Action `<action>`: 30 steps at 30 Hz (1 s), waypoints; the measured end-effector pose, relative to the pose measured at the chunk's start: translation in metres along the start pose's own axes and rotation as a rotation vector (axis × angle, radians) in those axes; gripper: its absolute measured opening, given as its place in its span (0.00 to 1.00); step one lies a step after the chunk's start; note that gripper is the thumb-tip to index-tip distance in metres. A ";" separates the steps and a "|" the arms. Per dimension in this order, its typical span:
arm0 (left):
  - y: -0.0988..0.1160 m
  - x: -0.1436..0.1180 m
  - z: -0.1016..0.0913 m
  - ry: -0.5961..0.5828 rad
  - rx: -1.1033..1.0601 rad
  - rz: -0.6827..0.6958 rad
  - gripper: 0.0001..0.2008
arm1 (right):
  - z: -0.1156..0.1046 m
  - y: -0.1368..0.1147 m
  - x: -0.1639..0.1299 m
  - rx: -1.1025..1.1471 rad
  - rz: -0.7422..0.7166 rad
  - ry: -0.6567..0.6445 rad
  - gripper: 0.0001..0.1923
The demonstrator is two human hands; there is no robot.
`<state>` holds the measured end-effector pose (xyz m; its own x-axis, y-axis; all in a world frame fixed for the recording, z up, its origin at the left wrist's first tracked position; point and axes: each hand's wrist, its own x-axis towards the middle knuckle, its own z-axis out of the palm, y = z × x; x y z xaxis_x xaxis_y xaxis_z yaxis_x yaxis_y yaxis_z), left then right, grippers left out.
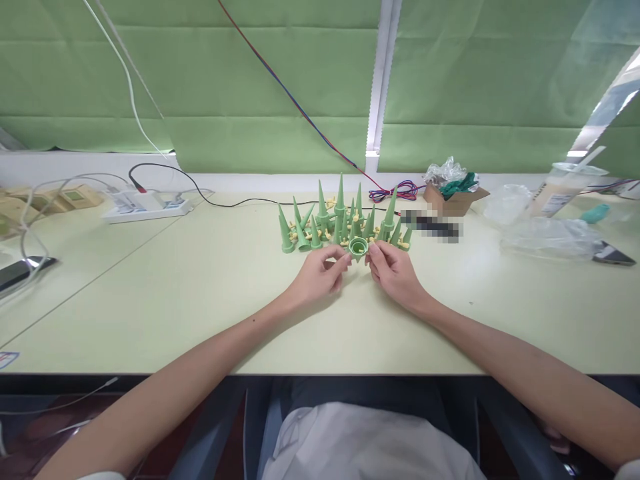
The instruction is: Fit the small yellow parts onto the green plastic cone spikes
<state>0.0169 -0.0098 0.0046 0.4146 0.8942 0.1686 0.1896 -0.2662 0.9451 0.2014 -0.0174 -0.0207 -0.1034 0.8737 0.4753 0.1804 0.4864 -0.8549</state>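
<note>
A green plastic watering spike (359, 247) is held just above the table, its round, hollow open end facing me. My left hand (323, 272) pinches it from the left, thumb and fingers closed at its edge. On the other side my right hand (395, 272) grips it, fingertips by the rim. Something small and yellowish shows inside the opening. Right behind my hands stands a cluster of similar green spikes (341, 197), mostly upright with points up, some leaning. Small yellow valve pieces (356, 218) show among them.
Behind the cluster lies a red-and-blue wire coil (400, 191). To the right are a cardboard box (453, 201) with wrapping, a drink cup (553, 190), plastic bags (540, 238) and a dark flat object (614, 254). A power strip (147, 211) and phone (25, 272) lie left.
</note>
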 end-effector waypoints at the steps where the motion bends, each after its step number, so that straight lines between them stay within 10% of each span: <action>1: -0.001 0.001 -0.001 -0.046 -0.058 -0.054 0.19 | -0.001 0.000 0.000 -0.014 -0.011 0.000 0.21; 7: -0.004 0.005 -0.003 -0.238 -0.417 -0.295 0.20 | -0.003 -0.004 -0.002 -0.113 -0.052 -0.098 0.20; 16: -0.003 0.004 -0.008 -0.317 -0.559 -0.287 0.18 | -0.003 -0.003 -0.003 -0.069 -0.079 -0.186 0.20; 30: 0.003 -0.004 -0.005 -0.130 0.041 0.079 0.15 | 0.000 0.001 -0.003 -0.075 0.049 -0.211 0.25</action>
<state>0.0110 -0.0124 0.0079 0.5410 0.8165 0.2016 0.1872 -0.3506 0.9176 0.2019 -0.0195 -0.0225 -0.2930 0.8805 0.3727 0.2619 0.4488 -0.8544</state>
